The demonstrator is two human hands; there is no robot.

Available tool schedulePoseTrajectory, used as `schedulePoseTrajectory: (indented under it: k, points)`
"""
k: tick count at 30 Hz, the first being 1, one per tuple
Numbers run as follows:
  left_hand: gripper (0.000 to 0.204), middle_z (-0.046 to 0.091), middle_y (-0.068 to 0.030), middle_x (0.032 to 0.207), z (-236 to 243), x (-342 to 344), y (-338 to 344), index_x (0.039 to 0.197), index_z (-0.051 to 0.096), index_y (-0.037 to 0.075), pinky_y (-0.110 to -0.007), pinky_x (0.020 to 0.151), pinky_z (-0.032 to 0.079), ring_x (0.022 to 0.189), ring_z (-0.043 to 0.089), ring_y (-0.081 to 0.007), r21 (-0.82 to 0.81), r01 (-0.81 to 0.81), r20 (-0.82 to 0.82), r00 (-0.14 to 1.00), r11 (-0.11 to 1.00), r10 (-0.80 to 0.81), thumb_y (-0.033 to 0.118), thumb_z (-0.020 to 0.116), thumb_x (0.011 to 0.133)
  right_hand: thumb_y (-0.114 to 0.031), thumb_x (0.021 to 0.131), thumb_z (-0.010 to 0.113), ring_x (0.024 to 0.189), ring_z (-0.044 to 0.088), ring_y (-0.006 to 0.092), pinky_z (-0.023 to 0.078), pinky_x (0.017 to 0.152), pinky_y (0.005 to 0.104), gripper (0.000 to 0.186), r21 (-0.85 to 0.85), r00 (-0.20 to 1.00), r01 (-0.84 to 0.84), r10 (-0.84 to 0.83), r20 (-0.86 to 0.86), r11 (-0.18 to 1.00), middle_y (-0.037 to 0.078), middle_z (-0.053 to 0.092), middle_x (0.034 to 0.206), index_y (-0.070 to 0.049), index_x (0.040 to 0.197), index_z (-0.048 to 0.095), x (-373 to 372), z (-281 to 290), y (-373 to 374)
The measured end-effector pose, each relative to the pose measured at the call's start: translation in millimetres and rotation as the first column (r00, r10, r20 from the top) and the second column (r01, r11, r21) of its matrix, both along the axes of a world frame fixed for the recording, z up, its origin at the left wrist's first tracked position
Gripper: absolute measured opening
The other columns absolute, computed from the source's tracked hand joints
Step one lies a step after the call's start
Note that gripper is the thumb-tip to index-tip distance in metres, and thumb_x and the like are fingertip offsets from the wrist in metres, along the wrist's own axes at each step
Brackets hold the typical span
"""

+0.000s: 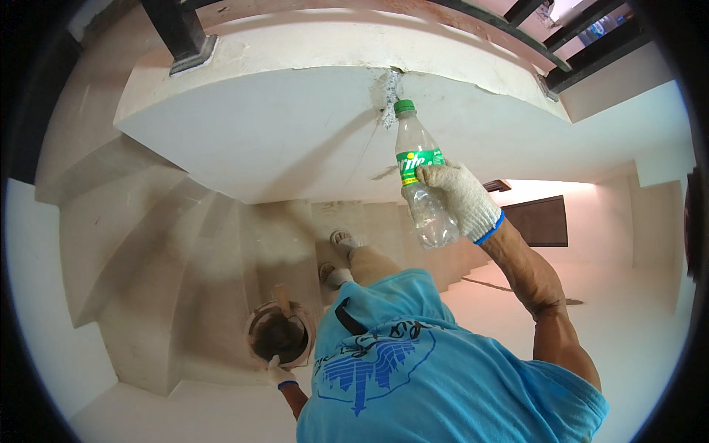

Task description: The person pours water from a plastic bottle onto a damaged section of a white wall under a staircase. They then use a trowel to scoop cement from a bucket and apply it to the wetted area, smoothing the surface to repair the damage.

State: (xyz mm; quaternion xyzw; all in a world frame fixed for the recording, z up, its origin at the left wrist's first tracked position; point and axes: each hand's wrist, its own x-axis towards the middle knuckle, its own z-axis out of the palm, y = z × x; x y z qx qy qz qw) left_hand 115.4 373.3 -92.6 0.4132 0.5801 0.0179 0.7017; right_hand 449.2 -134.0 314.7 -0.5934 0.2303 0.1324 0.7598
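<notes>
My right hand (464, 198), in a white knit glove with a blue cuff, is wrapped round a clear plastic bottle (432, 221) with a green cap and a green label. The bottle is tilted, cap end up, and looks free of liquid. Its cap is close to a rough, chipped crack (389, 96) in the pale wall; whether they touch I cannot tell. Lower down, my gloved left hand (278, 373) grips the rim of a round bucket (255, 317). Inside the bucket it is dark, and a wooden piece (281, 297) sticks up at its far side.
Winding, dusty steps (214, 258) run below the wall, and my sandalled feet (336, 255) stand on them. Above the wall's ledge (295, 40) are dark railing posts (177, 33). A dark rectangular panel (535, 221) shows at right.
</notes>
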Motion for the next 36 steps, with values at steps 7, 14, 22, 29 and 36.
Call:
schedulePoseTrajectory:
  k: [7, 14, 22, 29, 36]
  points:
    - [0.055, 0.066, -0.0196, 0.123, -11, -8, 0, 0.139, 0.057, -0.002, -0.043, 0.071, 0.065, 0.098, 0.072, -0.0353, 0.069, -0.008, -0.068, 0.998, 0.998, 0.012, -0.003, 0.065, 0.084, -0.030, 0.091, 0.082, 0.081, 0.073, 0.0236, 0.064, 0.069, 0.0390, 0.051, 0.011, 1.000, -0.024, 0.024, 0.003, 1.000, 0.015, 0.071, 0.099, 0.003, 0.122, 0.060, 6, 1, -6]
    - [0.065, 0.063, -0.0192, 0.130, 19, 5, -27, 0.146, 0.053, -0.001, -0.043, 0.076, 0.064, 0.103, 0.070, -0.0360, 0.044, -0.076, -0.005, 0.997, 0.996, 0.076, -0.006, 0.065, 0.082, -0.030, 0.091, 0.082, 0.081, 0.073, 0.0238, 0.065, 0.069, 0.0390, 0.051, 0.102, 0.997, -0.070, 0.071, -0.012, 0.992, 0.014, 0.071, 0.099, 0.001, 0.124, 0.058, 7, 10, -6]
    - [0.071, 0.061, -0.0170, 0.136, -44, -25, 2, 0.150, 0.051, 0.000, -0.042, 0.082, 0.062, 0.109, 0.068, -0.0354, 0.033, -0.015, -0.019, 1.000, 0.999, 0.015, -0.008, 0.063, 0.080, -0.034, 0.095, 0.078, 0.078, 0.073, 0.0242, 0.066, 0.068, 0.0396, 0.058, 0.438, 0.980, -0.084, 0.153, -0.124, 0.895, 0.016, 0.071, 0.102, 0.002, 0.134, 0.054, 17, 27, -11]
    - [0.071, 0.059, -0.0178, 0.138, -14, -4, -29, 0.150, 0.048, -0.002, -0.046, 0.096, 0.057, 0.119, 0.063, -0.0355, 0.023, -0.046, -0.015, 0.999, 0.999, 0.046, -0.004, 0.065, 0.081, -0.041, 0.098, 0.073, 0.079, 0.073, 0.0234, 0.068, 0.068, 0.0398, 0.066, 0.436, 0.980, -0.113, 0.174, -0.101, 0.893, 0.017, 0.069, 0.104, 0.002, 0.142, 0.050, 18, 50, -8]
    - [0.069, 0.059, -0.0221, 0.137, -27, -10, -30, 0.148, 0.048, -0.003, -0.047, 0.082, 0.063, 0.111, 0.067, -0.0385, 0.038, 0.001, -0.075, 0.997, 0.999, 0.002, -0.003, 0.064, 0.081, -0.041, 0.100, 0.070, 0.082, 0.074, 0.0236, 0.068, 0.068, 0.0383, 0.060, 0.329, 0.987, 0.081, -0.030, -0.158, 0.941, 0.016, 0.069, 0.104, 0.002, 0.137, 0.053, 19, 68, 8]
